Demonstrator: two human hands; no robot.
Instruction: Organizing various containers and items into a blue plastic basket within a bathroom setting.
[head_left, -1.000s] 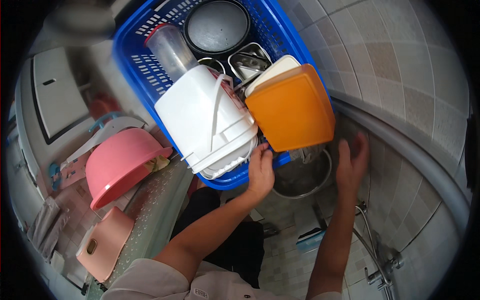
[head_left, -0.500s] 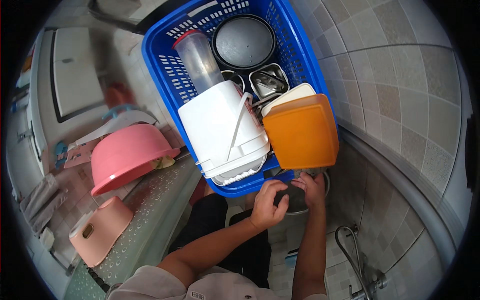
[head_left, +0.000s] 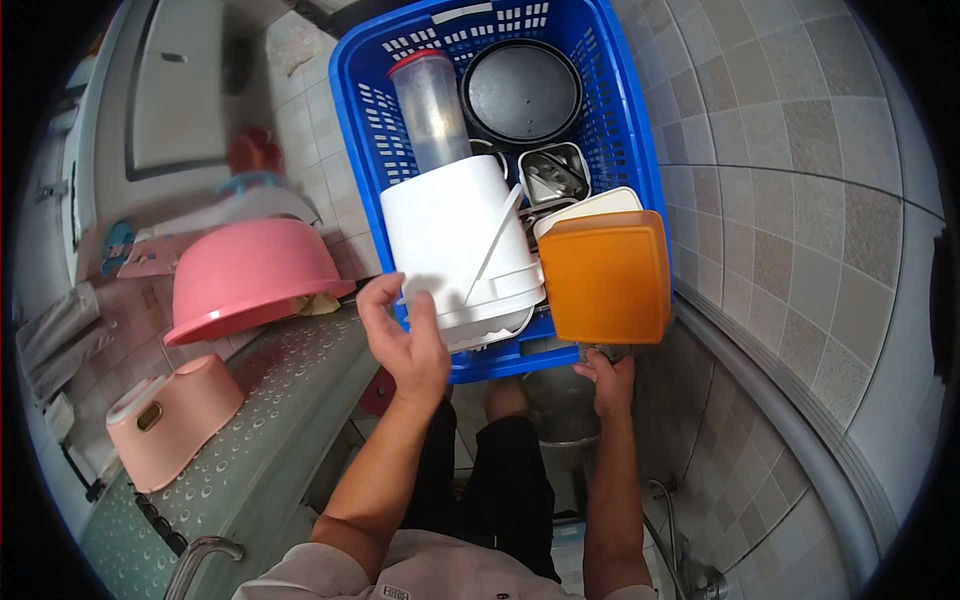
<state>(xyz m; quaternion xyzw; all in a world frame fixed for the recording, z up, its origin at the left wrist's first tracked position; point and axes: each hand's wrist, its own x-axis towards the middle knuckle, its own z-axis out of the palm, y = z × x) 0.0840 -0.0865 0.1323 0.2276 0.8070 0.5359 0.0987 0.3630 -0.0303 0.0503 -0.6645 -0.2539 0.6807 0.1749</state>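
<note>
A blue plastic basket [head_left: 348, 150] full of kitchenware is in front of me. My left hand [head_left: 405, 340] is raised with thumb and fingers apart, by the lower left of a white bucket [head_left: 450, 215] lying in the basket, its handle slanting across it. My right hand [head_left: 610, 380] is closed at the basket's near rim, just below an orange plastic box [head_left: 608, 280]; something greyish and see-through shows at its fingertips, too hidden to name. A cream lid or box [head_left: 600, 203] sticks out behind the orange box.
Further in the basket are a clear red-lidded container [head_left: 432, 110], a round dark pan [head_left: 522, 92] and a metal tin [head_left: 555, 174]. Pink basin [head_left: 255, 270] and peach tub [head_left: 175, 420] stand on the glass counter [head_left: 270, 430] at left. A tiled wall [head_left: 790, 210] and a metal bucket [head_left: 565, 405] flank me.
My left hand has moved left, away from my right hand, and opened beside the white bucket. The right hand stays at the near rim. The view has shifted a little.
</note>
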